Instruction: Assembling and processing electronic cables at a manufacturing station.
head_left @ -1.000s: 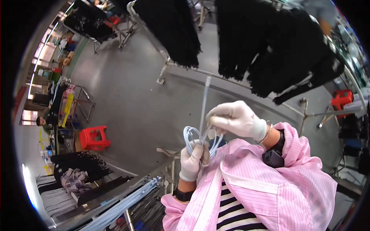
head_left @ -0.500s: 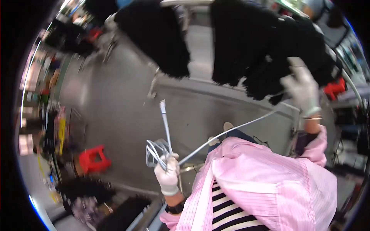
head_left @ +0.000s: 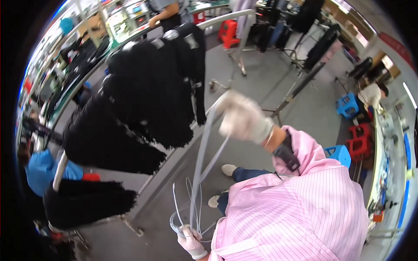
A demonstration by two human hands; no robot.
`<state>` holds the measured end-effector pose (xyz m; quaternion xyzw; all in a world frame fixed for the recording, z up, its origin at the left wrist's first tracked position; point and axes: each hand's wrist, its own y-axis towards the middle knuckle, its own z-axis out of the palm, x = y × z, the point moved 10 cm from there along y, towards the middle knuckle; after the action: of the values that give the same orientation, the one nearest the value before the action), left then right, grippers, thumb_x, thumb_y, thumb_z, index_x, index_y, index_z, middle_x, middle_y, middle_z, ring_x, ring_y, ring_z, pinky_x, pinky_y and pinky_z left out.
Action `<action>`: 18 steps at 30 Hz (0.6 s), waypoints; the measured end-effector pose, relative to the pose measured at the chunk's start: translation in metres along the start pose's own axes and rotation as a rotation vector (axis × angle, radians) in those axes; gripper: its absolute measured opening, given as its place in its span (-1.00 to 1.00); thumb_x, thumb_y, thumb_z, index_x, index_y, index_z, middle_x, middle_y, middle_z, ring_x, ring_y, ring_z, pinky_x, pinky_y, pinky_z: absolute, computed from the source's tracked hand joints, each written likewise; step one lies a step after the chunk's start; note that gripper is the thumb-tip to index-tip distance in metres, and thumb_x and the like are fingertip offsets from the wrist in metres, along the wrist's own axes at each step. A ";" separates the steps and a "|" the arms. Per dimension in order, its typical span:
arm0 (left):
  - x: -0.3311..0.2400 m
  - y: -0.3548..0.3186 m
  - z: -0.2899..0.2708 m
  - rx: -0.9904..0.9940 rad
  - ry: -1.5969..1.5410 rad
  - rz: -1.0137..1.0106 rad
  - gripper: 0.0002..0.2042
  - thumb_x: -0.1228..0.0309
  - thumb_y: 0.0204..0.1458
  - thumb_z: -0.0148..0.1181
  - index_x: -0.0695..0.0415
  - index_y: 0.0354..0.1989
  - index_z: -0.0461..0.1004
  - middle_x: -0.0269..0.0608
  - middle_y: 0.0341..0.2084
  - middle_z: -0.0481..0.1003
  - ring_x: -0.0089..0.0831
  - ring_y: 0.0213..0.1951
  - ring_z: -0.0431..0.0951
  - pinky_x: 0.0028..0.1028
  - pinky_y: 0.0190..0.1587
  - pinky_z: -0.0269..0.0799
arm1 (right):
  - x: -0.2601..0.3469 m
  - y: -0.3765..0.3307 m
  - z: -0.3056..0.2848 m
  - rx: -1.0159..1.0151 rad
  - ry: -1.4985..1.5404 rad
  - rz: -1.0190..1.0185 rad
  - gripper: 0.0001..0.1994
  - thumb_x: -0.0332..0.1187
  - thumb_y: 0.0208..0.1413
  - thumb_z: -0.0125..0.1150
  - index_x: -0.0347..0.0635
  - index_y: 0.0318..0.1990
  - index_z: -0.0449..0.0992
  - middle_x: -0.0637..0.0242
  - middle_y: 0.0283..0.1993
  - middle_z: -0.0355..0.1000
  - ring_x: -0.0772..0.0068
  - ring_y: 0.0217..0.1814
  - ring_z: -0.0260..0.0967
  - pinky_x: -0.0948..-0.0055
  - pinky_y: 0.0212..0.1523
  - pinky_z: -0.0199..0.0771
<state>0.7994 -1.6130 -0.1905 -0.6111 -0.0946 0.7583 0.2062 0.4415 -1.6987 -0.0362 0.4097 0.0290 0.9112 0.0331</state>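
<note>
A long, flat, pale grey-white band [head_left: 199, 167] that looks like a soft measuring tape runs between my gloved hands. My left hand [head_left: 190, 242], low in the view, is closed around several loops of it, and a loose end sticks up beside them. Higher up and to the right, my right hand [head_left: 246, 119] is blurred by motion, with the band doubled back from its fingers in a tall narrow loop. Beyond it and to the left, black fringed garments [head_left: 146, 91] hang on a pale metal rack [head_left: 228, 16]; neither hand touches them.
A person in blue [head_left: 45, 169] is behind the rack at left, and another person stands at the far worktable [head_left: 165, 15]. On the right are blue stools [head_left: 347, 105], red stools [head_left: 360, 141], a seated person and a long bench. A dark rack bar [head_left: 300, 89] stands ahead.
The view has swung to the right, so the rack now lies at left. My right hand has moved from beside the black garments toward my left, and the stretched band is now doubled.
</note>
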 end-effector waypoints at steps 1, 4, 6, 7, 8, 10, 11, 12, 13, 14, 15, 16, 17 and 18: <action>0.003 0.002 0.014 0.005 0.060 -0.008 -0.77 0.29 0.12 -0.07 0.22 -0.42 0.30 -0.36 -0.76 0.25 -0.61 -0.76 0.21 -0.62 -0.69 0.14 | 0.038 -0.005 -0.029 -0.095 0.183 -0.078 -0.66 -0.18 0.19 -0.17 -0.29 -0.23 0.41 0.33 -0.45 0.44 0.56 -0.72 0.13 0.46 -0.58 0.29; 0.004 0.016 0.074 0.029 0.192 0.008 -0.75 0.29 0.12 -0.07 0.18 -0.53 0.27 -0.38 -0.87 0.17 -0.61 -0.84 0.14 -0.60 -0.79 0.05 | 0.122 -0.048 -0.065 -0.215 0.161 -0.259 -0.63 -0.15 0.21 -0.20 -0.30 -0.27 0.42 0.35 -0.58 0.39 0.61 -0.81 0.04 0.55 -0.68 0.20; -0.027 0.026 0.140 0.057 0.105 0.177 -0.75 0.30 0.13 -0.09 0.18 -0.52 0.28 -0.37 -0.81 0.20 -0.60 -0.77 0.20 -0.60 -0.68 0.16 | 0.180 -0.085 -0.079 -0.264 -0.046 -0.363 -0.61 -0.13 0.21 -0.20 -0.30 -0.29 0.43 0.35 -0.66 0.36 0.64 -0.85 0.01 0.59 -0.74 0.15; -0.039 0.028 0.172 0.082 0.056 0.258 -0.75 0.30 0.14 -0.10 0.18 -0.52 0.29 -0.37 -0.78 0.21 -0.60 -0.73 0.23 -0.60 -0.62 0.22 | 0.211 -0.105 -0.097 -0.380 -0.345 -0.362 -0.61 -0.13 0.20 -0.19 -0.29 -0.31 0.44 0.37 -0.69 0.33 0.64 -0.86 0.00 0.61 -0.75 0.13; -0.045 0.032 0.199 0.118 0.064 0.274 -0.75 0.30 0.14 -0.10 0.18 -0.52 0.29 -0.37 -0.78 0.21 -0.60 -0.73 0.23 -0.60 -0.62 0.22 | 0.245 -0.127 -0.115 -0.502 -0.641 -0.350 -0.61 -0.13 0.20 -0.18 -0.29 -0.32 0.44 0.38 -0.72 0.31 0.65 -0.87 -0.01 0.62 -0.77 0.11; -0.079 0.039 0.248 0.176 -0.353 0.513 -0.77 0.33 0.16 -0.14 0.21 -0.47 0.31 -0.33 -0.64 0.27 -0.60 -0.58 0.28 -0.54 -0.36 0.33 | 0.319 -0.169 -0.151 -0.640 -0.941 -0.353 -0.61 -0.12 0.20 -0.18 -0.29 -0.33 0.45 0.40 -0.75 0.28 0.66 -0.88 -0.02 0.64 -0.78 0.09; -0.081 0.048 0.271 0.205 -0.358 0.523 -0.77 0.33 0.16 -0.14 0.21 -0.47 0.31 -0.33 -0.64 0.27 -0.60 -0.58 0.28 -0.54 -0.36 0.33 | 0.366 -0.196 -0.167 -0.758 -1.093 -0.443 -0.62 -0.12 0.19 -0.16 -0.29 -0.32 0.44 0.40 -0.77 0.27 0.67 -0.87 0.01 0.64 -0.78 0.07; -0.086 0.052 0.296 0.323 -0.473 0.555 -0.77 0.33 0.16 -0.14 0.23 -0.43 0.32 -0.32 -0.59 0.29 -0.59 -0.54 0.28 -0.51 -0.28 0.34 | 0.411 -0.222 -0.182 -0.877 -1.241 -0.528 -0.62 -0.12 0.19 -0.14 -0.30 -0.32 0.44 0.40 -0.80 0.25 0.67 -0.86 0.03 0.64 -0.78 0.06; -0.089 0.055 0.322 0.440 -0.590 0.582 -0.77 0.32 0.16 -0.13 0.25 -0.40 0.32 -0.30 -0.53 0.30 -0.57 -0.50 0.28 -0.48 -0.19 0.34 | 0.444 -0.237 -0.200 -0.890 -1.242 -0.549 -0.62 -0.12 0.19 -0.14 -0.30 -0.32 0.44 0.40 -0.80 0.25 0.67 -0.86 0.03 0.64 -0.78 0.06; -0.091 0.056 0.348 0.447 -0.588 0.590 -0.77 0.32 0.16 -0.13 0.25 -0.40 0.32 -0.30 -0.53 0.30 -0.57 -0.50 0.28 -0.48 -0.19 0.34 | 0.478 -0.247 -0.207 -0.887 -1.414 -0.605 -0.62 -0.12 0.19 -0.14 -0.30 -0.34 0.44 0.41 -0.80 0.24 0.69 -0.84 0.04 0.64 -0.75 0.05; -0.107 0.043 0.371 0.375 -0.332 0.787 -0.77 0.33 0.16 -0.14 0.26 -0.36 0.32 -0.30 -0.52 0.30 -0.56 -0.49 0.29 -0.47 -0.18 0.34 | 0.510 -0.256 -0.211 -0.881 -1.582 -0.662 -0.62 -0.12 0.19 -0.14 -0.30 -0.35 0.43 0.41 -0.79 0.24 0.71 -0.81 0.06 0.65 -0.73 0.05; -0.119 0.027 0.396 0.291 -0.070 0.974 -0.78 0.34 0.16 -0.14 0.27 -0.33 0.32 -0.30 -0.52 0.30 -0.55 -0.48 0.29 -0.46 -0.16 0.35 | 0.541 -0.262 -0.226 -0.882 -1.573 -0.675 -0.62 -0.12 0.19 -0.14 -0.30 -0.35 0.43 0.41 -0.79 0.24 0.71 -0.81 0.06 0.65 -0.73 0.05; -0.129 0.016 0.422 0.208 0.200 1.141 -0.78 0.34 0.16 -0.14 0.28 -0.30 0.31 -0.30 -0.51 0.29 -0.54 -0.46 0.30 -0.44 -0.15 0.35 | 0.567 -0.265 -0.224 -0.854 -1.747 -0.769 -0.63 -0.12 0.18 -0.13 -0.30 -0.35 0.43 0.36 -0.76 0.26 0.66 -0.78 0.11 0.64 -0.69 0.10; -0.134 0.020 0.441 0.216 0.207 1.147 -0.78 0.34 0.16 -0.14 0.28 -0.30 0.31 -0.30 -0.51 0.29 -0.54 -0.46 0.30 -0.44 -0.15 0.35 | 0.588 -0.267 -0.224 -0.816 -1.921 -0.863 -0.64 -0.12 0.17 -0.11 -0.29 -0.36 0.43 0.31 -0.74 0.29 0.62 -0.74 0.17 0.63 -0.64 0.15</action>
<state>0.3917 -1.6408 0.0245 -0.6109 0.3491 0.6905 -0.1675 -0.1057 -1.3893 0.2323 0.8548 -0.1692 0.0724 0.4852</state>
